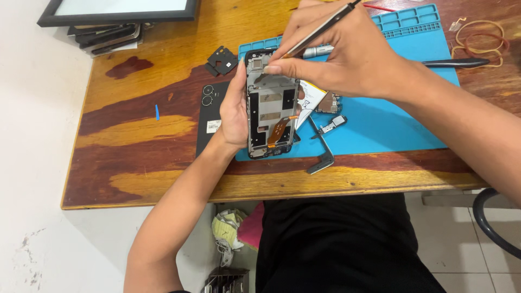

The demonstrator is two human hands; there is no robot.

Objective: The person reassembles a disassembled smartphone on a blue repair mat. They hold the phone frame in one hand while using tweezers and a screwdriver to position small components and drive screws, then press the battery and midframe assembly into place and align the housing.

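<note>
Head view — opened phone frame [271,106] held upright over the left edge of the blue work mat [391,125], tweezers [320,32] applied at its top.

Head view, detail: left hand [234,111] was wrapped round the frame's left edge, thumb and fingers closed on the rim; right hand [342,54] was pinched shut on the tweezers, tips touching the upper part of the frame. Judged light and thin, stiff along the rim yet fragile inside — an orange flex cable [278,130] lay exposed, so it was best taken by the side edges only. Black back cover [210,116] lay on the wooden table [135,135] just left of the hand; small loose parts [331,126] sat on the mat nearby.
</note>
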